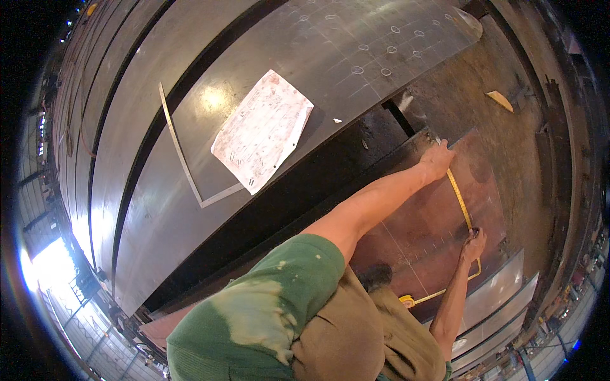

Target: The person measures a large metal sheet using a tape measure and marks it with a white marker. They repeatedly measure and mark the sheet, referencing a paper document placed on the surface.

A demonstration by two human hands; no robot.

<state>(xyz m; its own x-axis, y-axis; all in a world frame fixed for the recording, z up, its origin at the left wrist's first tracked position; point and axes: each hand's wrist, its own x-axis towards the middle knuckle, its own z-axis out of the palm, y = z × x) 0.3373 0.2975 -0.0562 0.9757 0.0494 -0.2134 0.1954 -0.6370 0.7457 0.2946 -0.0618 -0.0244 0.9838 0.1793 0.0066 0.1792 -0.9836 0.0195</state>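
Observation:
A yellow tape measure blade [459, 197] runs across a reddish-brown metal plate [413, 238]. My left hand [437, 160] reaches to the plate's far edge, fingers closed on the blade's far end. Nearer to me, my right hand [473, 245] is closed on the same blade, pinching it against or just over the plate; its fingertips are partly hidden. Past the right hand the blade bends and runs back to its yellow case [406, 301], which lies on the plate close to my knees. Thin scribed lines and short marks show on the plate between my arms.
To the left, a large grey steel sheet [190, 241] holds a stained paper sheet [264, 130], a metal carpenter's square [181, 149] and a small white chip [337, 120]. Chalk circles mark its far part. A dark gap separates it from the brown plate. A yellowish scrap [500, 100] lies far right.

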